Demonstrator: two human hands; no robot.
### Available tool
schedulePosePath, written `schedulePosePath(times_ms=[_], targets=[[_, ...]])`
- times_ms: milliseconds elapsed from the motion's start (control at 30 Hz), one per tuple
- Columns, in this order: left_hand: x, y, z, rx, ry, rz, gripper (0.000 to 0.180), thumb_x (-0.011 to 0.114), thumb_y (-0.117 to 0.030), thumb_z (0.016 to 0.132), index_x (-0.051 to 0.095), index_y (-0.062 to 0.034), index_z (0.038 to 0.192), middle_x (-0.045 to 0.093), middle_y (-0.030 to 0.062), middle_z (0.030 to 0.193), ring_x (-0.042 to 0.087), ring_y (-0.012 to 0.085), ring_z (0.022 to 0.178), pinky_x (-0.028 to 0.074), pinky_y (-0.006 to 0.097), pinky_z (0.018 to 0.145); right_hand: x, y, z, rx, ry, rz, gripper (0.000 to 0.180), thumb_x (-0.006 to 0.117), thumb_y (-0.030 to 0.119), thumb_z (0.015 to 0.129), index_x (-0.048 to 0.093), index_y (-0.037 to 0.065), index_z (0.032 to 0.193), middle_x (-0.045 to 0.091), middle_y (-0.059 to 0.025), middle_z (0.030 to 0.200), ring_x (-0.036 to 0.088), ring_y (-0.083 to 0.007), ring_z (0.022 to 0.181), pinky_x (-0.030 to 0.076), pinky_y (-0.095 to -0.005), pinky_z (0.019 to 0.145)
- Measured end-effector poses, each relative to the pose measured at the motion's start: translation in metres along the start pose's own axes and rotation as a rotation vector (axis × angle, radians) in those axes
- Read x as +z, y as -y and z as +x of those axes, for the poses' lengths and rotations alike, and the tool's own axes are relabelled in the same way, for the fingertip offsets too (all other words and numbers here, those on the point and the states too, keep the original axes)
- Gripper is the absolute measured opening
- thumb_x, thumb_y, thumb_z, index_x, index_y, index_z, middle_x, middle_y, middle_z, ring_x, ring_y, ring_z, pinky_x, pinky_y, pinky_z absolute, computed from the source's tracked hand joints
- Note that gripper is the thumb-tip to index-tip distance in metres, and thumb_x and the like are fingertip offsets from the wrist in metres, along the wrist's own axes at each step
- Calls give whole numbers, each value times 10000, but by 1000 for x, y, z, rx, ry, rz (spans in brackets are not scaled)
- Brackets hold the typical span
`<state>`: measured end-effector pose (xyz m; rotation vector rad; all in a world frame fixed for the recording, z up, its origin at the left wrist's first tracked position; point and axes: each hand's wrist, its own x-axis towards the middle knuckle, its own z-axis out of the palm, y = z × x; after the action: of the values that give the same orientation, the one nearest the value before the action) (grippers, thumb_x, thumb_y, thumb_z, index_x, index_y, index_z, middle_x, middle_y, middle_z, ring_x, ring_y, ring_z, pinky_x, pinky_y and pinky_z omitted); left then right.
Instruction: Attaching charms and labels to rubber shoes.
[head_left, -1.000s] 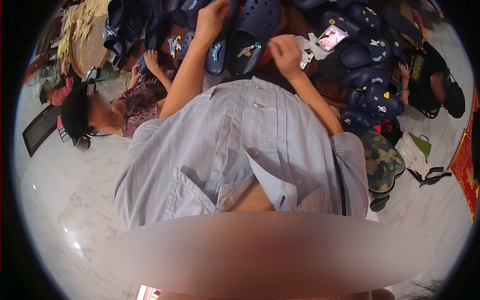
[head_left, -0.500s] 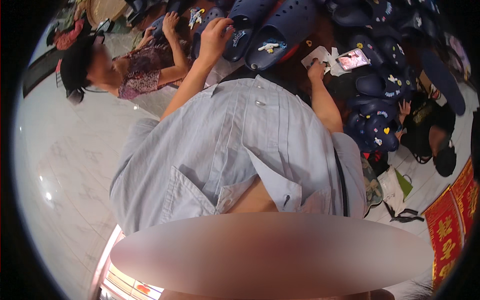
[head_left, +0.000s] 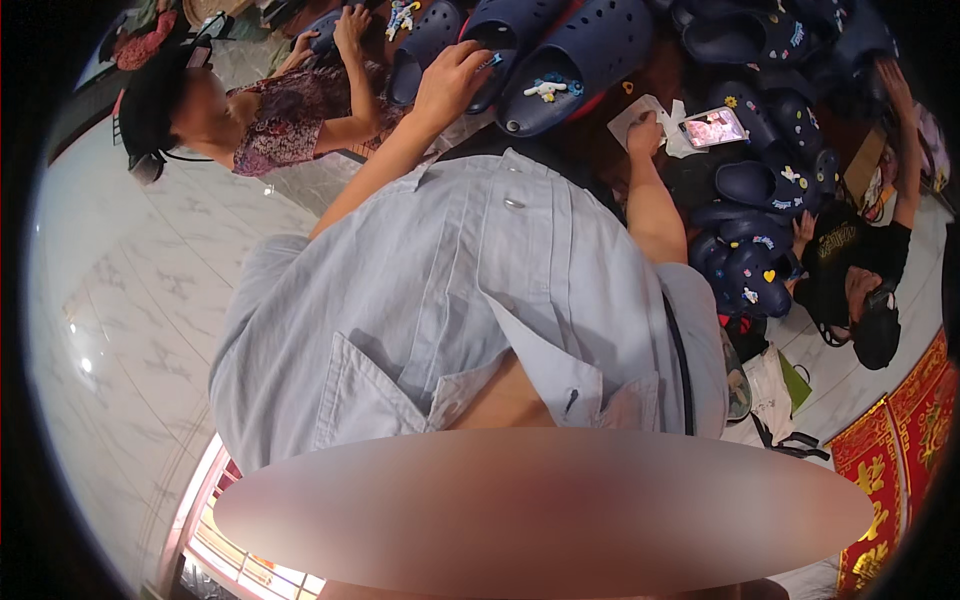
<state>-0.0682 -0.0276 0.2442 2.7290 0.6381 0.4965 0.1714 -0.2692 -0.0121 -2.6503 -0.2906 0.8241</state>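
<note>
My left hand (head_left: 449, 88) reaches up to a dark blue clog (head_left: 510, 28), its fingers bent together at the clog's opening. By the fingertips shows a small blue-and-white shoe charm (head_left: 492, 60); whether the fingers pinch it or only touch it is unclear. Right of this lies a larger dark blue clog (head_left: 590, 60) with a white-and-blue character charm (head_left: 548, 90) in its opening. My right hand (head_left: 645, 133) is closed over a white plastic or paper packet (head_left: 627, 118), its fingertips partly hidden. Beside it rests a lit phone (head_left: 713, 128) on crumpled white wrapping.
Several charm-decorated clogs (head_left: 762, 185) crowd the right side. At the left, a person in a cap and patterned top (head_left: 280, 125) handles a blue clog (head_left: 328, 32). A person in black (head_left: 845, 255) works at the right. A yellow ring-shaped piece (head_left: 628, 87) lies near my right hand.
My left hand has moved right, its fingertips now over the clog's opening by the charm. The right hand stays at the packet. The person at right now stretches an arm toward the far clogs.
</note>
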Motion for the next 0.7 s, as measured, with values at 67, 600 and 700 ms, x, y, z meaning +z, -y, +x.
schedulePosePath(times_ms=[67,600,700], targets=[[-5,-5,-2,31,44,-51,248,710,-150,811,648,-75,1039,651,128,1039,643,327,927,533,399,771,4,7,8,-238,-93,141,346,642,96,810,582,124,1150,593,-239,1086,556,-444,1096,469,-499,904],[16,-37,9,128,710,51,303,670,-224,827,639,-88,1096,687,126,843,670,326,746,517,436,635,46,16,94,-387,65,-141,336,592,246,879,532,162,1199,583,-305,1136,580,-483,1072,482,-523,916],[21,-34,4,134,680,74,287,661,-243,834,638,-92,1076,685,121,827,669,323,721,514,432,616,34,23,83,-405,-5,-40,294,624,228,851,569,124,1121,639,-273,1004,619,-460,997,501,-503,873]])
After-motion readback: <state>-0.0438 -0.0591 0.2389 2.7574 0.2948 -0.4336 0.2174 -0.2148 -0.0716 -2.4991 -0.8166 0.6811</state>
